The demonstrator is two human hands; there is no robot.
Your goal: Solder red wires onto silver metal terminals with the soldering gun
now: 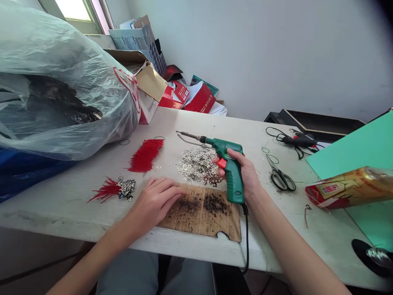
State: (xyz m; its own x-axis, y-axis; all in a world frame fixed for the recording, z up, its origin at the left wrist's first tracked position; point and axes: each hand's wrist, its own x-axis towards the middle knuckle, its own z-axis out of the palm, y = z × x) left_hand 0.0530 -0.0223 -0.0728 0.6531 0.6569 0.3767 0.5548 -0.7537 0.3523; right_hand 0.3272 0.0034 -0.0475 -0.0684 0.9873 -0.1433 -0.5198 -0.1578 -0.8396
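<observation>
My right hand (245, 172) is wrapped round a green soldering gun (235, 180) with a red trigger. Its thin metal tip points left, above the table. Over the left part of a scorched cardboard sheet (201, 227), my left hand (161, 198) has its fingers pressed together. A short bit of red wire (186, 194) shows at those fingertips. Behind the cardboard lies a heap of small silvery metal terminals (196, 164). Left of that is a stack of cut red wires (145, 155). Nearer my left wrist, a bunch of red wires (107, 189) ends in metal terminals.
A big plastic bag (76, 82) bulges over the table's left side. Black-handled scissors (282, 180) lie to the right, before a corded black tool (299, 140). A gold and red can-like container (346, 188) and a solder spool (373, 256) are at far right.
</observation>
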